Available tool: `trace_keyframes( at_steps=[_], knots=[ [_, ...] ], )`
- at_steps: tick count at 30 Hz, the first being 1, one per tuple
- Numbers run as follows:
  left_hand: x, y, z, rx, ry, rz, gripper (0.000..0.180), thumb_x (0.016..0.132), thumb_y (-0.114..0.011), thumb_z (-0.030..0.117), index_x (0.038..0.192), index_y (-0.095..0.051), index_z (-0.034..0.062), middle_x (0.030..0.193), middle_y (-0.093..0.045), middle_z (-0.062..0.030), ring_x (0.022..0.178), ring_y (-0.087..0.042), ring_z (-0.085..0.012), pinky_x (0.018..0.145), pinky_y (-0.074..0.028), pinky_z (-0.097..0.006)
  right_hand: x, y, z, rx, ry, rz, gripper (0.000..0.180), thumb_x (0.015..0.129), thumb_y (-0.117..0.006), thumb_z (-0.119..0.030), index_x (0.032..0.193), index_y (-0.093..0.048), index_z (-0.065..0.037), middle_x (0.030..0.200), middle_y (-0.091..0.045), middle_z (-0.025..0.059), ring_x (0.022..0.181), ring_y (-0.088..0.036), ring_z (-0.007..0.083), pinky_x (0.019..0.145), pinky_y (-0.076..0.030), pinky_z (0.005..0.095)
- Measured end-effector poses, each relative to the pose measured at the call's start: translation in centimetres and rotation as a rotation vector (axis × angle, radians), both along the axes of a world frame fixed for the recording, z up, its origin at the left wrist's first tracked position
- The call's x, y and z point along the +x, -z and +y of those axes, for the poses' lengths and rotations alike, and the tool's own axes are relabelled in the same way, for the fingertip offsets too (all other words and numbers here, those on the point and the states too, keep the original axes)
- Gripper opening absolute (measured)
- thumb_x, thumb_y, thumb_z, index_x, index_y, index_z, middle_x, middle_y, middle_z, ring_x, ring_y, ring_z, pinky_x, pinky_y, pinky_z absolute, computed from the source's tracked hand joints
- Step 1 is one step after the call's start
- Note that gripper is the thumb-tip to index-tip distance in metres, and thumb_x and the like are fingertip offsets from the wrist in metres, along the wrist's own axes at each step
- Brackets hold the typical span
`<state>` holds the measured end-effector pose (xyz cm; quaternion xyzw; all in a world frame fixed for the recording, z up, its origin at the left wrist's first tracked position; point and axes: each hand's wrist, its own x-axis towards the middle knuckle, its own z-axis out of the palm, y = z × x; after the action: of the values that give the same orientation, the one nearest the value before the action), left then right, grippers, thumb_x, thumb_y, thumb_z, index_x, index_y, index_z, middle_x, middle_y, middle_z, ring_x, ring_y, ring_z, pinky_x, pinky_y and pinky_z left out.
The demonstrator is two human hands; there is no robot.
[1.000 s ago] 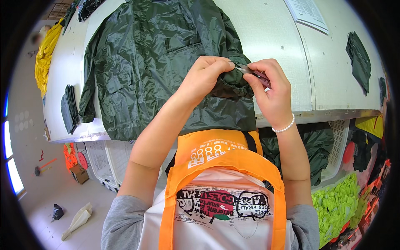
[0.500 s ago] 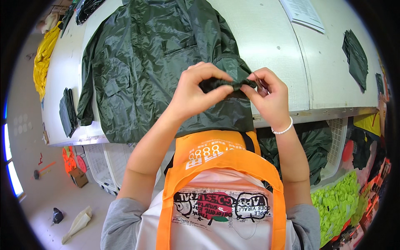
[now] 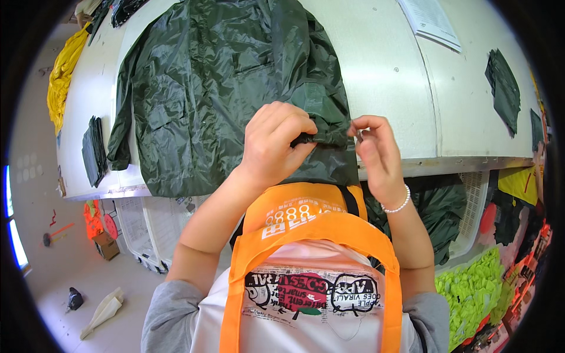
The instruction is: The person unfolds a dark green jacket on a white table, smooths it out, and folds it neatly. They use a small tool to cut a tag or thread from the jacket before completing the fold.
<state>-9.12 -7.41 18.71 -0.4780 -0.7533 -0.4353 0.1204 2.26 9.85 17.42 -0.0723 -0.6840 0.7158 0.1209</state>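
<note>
A shiny dark green rain jacket (image 3: pixel 203 100) lies spread on the white table, its near hem hanging over the front edge. My left hand (image 3: pixel 272 144) is closed on the gathered cuff (image 3: pixel 331 136) of its right-hand sleeve, lifting it off the rest of the garment. Just to the right, my right hand (image 3: pixel 379 162) is apart from the cuff, its fingers curled around small metal thread snips (image 3: pixel 357 135). Most of the snips is hidden by the fingers.
Folded dark green pieces lie at the table's left (image 3: pixel 94 152) and right (image 3: pixel 503 91). Papers (image 3: pixel 429 23) rest at the far right, yellow fabric (image 3: pixel 66 73) hangs at the far left. Below the front edge are white crates (image 3: pixel 134 226); lime-green garments (image 3: pixel 471 291) are heaped at lower right.
My right hand has let go of the cuff and moved slightly down, away from it. My left hand has turned over and moved slightly left and down, keeping hold of the cuff.
</note>
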Motion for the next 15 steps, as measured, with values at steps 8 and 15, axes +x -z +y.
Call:
trace_keyframes(
  at_steps=[8, 15],
  knots=[
    [0.7, 0.1, 0.1, 0.072, 0.025, -0.007, 0.03, 0.052, -0.07, -0.009, 0.077, -0.059, 0.0023, 0.074, -0.059, -0.0107, 0.063, -0.057, -0.0216, 0.054, -0.045, -0.027, 0.4, -0.2, 0.0, 0.133, -0.058, -0.079, 0.017, 0.087, -0.066, -0.009, 0.096, -0.056, 0.001, 0.081, -0.055, 0.0022, 0.071, -0.05, 0.0048, 0.063, -0.043, 0.0193],
    [0.9, 0.6, 0.2, 0.175, 0.032, -0.045, 0.029, 0.054, -0.07, -0.011, 0.076, -0.056, 0.0016, 0.072, -0.059, -0.0114, 0.06, -0.055, -0.0185, 0.053, -0.043, -0.026, -0.1, -1.1, -0.3, 0.116, -0.085, -0.066, 0.019, 0.084, -0.069, -0.009, 0.094, -0.058, 0.002, 0.082, -0.055, 0.004, 0.069, -0.051, 0.007, 0.061, -0.044, 0.0204]
  ],
)
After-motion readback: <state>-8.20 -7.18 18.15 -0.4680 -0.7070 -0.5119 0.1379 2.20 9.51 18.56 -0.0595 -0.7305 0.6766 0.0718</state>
